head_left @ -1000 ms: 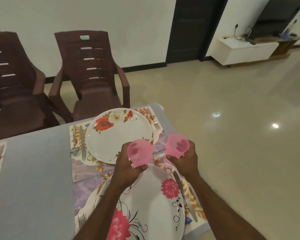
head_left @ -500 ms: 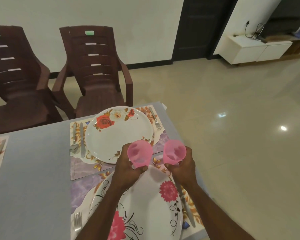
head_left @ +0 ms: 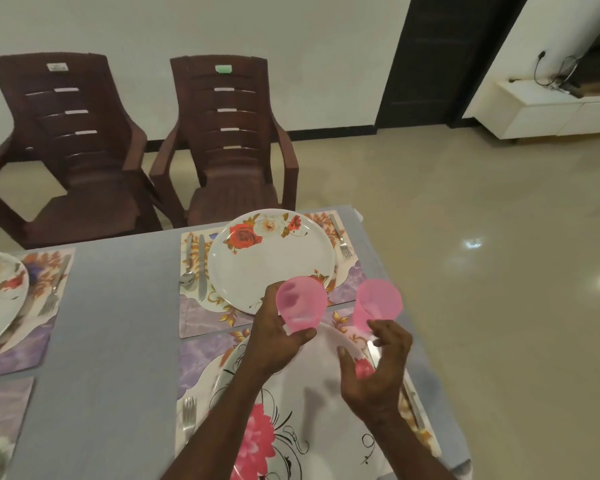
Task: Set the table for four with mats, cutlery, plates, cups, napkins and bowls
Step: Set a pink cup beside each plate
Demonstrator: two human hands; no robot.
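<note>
Left fingers (head_left: 300,336) grip one pink cup (head_left: 301,304); right fingers (head_left: 378,329) apart from other cup (head_left: 378,301)

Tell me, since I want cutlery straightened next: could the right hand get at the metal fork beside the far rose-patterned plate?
Probably yes. The right hand is open, its translucent pink plastic cup apparently set down, and nothing covers the metal fork beyond that cup.

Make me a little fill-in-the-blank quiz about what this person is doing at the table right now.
1. The left hand grips a cup coloured ____.
2. The right hand has its fingers spread and holds ____; a second cup stands just beyond it.
3. The far plate has a fork on one side and a knife and ____ on the other.

Missing words: pink; nothing; spoon
</note>
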